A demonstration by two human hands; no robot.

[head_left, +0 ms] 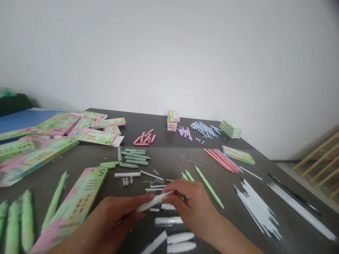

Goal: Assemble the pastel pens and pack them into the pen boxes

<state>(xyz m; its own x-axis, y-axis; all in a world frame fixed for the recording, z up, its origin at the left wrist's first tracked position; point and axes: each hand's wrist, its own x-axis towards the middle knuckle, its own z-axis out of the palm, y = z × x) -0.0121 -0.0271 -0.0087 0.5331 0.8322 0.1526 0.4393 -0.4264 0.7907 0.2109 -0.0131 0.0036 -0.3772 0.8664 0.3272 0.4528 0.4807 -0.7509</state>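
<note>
Between my two hands is a white pen barrel, slanting up to the right. My left hand grips its lower end between thumb and fingers. At the upper end, my right hand pinches the tip with thumb and forefinger. Under and around the hands lie white pen parts, a clear-and-white tube and a white barrel. Small clear plugs stand just beyond my left hand. A light green pen lies past my right hand.
Pink-green pen boxes are heaped at the left, one box beside my left forearm. Green pens lie front left. Dark green barrels, red parts and blue parts lie farther back. White refills fan out at right.
</note>
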